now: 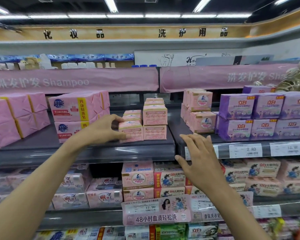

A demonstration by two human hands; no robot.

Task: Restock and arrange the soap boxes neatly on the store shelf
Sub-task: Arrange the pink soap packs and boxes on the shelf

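Right hand (200, 157): nearest us, fingers spread, empty, by shelf (87, 154) edge.
Left hand (102, 129): we clasp front soap box (132, 131), box right of palm.
Box axis: left-right; taller stack (154, 118) just right.

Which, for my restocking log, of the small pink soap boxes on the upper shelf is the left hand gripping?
The front box of the low left row: the left hand pinches its left end. The two-high stack beside it is untouched.

Illumination: bright, even, from ceiling tube lights (111, 4). Glare streaks on shelf edge (125, 150). Wide-angle bowing and soft blur toward frame edges.
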